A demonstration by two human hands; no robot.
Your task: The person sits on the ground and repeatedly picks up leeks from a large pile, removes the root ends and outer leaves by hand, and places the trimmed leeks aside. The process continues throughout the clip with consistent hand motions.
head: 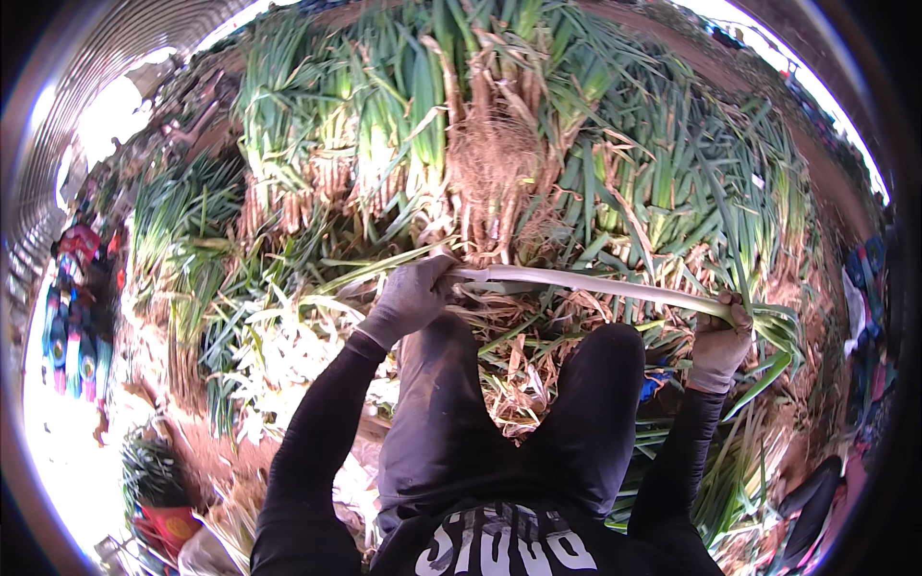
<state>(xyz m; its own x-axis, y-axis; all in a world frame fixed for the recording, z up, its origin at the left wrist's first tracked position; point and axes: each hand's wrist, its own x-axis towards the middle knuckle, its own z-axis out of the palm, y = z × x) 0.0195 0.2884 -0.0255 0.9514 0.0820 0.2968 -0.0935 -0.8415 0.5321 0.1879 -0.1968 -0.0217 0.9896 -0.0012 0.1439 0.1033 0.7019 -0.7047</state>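
A long green onion (612, 284) with a pale peeled-looking stalk stretches across in front of my knees. My left hand (412, 297), in a dirty work glove, grips its thin white end. At the other end, my right hand (722, 344), also gloved, closes around the stalk where it turns green. The onion's leaves (778, 331) fan out and droop past that hand. A yellowish leaf strip (367, 268) runs left from my left hand; whether the fingers hold it I cannot tell. Just beyond the stalk stands a bundle of unpeeled onions with brown hairy roots (493, 155).
Heaped green onions (670, 165) spread across the far side. Stripped leaves and skins (288, 360) litter the ground left of me and between my knees. More onion bundles (184, 324) lie at left. A red container (171, 529) stands at lower left.
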